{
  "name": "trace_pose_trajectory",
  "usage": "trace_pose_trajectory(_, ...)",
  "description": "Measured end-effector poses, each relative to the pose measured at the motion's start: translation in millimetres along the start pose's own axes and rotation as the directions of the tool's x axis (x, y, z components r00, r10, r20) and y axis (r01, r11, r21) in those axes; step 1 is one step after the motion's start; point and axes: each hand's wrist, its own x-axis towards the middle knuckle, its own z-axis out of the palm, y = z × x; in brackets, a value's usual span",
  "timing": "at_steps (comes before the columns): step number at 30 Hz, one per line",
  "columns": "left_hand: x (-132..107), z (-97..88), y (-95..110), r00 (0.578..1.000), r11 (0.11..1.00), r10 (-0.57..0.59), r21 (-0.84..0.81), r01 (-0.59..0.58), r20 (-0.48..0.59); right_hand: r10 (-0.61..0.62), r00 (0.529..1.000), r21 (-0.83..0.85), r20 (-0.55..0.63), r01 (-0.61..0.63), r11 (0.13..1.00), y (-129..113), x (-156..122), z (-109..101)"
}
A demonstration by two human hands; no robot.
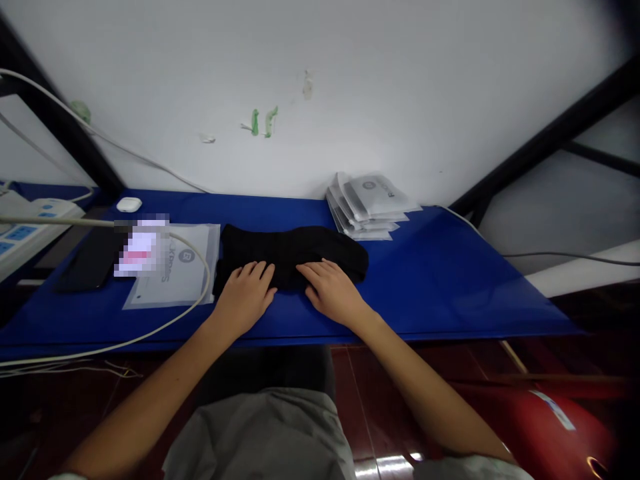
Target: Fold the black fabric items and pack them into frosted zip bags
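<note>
- A clear flat bag lies just left of the black sock, apart from it.
- The left hand lies flat with its fingers spread, holding nothing, fingertips on the sock's near edge.
- The black sock lies lengthwise on the blue table. It looks soft, light and limp, best pinched at an end.
- The right hand is also flat and loose, with its fingers resting on the sock.
</note>
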Motion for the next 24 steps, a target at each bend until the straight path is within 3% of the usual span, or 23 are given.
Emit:
trace_pose_trajectory(3,1.9,-1.4,2.3,1.000,1.000,0.018,0.007,-0.018,-0.023,0.050,0.998,0.047,-0.027,-0.049,0.998,2.9,4.4,-2.2)
trace_pose_trajectory(6,5.7,-5.7,1.9,1.000,0.999,-0.017,0.045,0.016,0.025,0.070,0.997,0.070,-0.045,-0.067,0.995,4.9,6.2,-4.7)
trace_pose_trajectory(11,8.2,-13.4,-0.3,0.994,0.993,-0.066,0.105,0.057,0.081,-0.023,0.999,-0.111,-0.040,0.018,0.994,4.7,2.4,-4.1)
trace_pose_trajectory(15,4.0,-14.8,0.6,0.992,0.990,-0.093,0.113,0.083,0.089,0.009,1.000,-0.190,-0.006,-0.010,0.982,5.5,-1.1,-1.2)
trace_pose_trajectory(20,-6.8,-27.1,5.8,0.983,0.987,-0.101,0.137,0.080,0.154,0.056,0.997,-0.090,0.056,-0.051,0.995,1.7,-10.1,-9.5)
trace_pose_trajectory(24,-16.6,-47.5,9.3,0.968,0.990,-0.074,0.133,0.043,0.240,0.066,0.987,0.068,0.144,-0.076,0.995,-5.4,-18.6,-34.0)
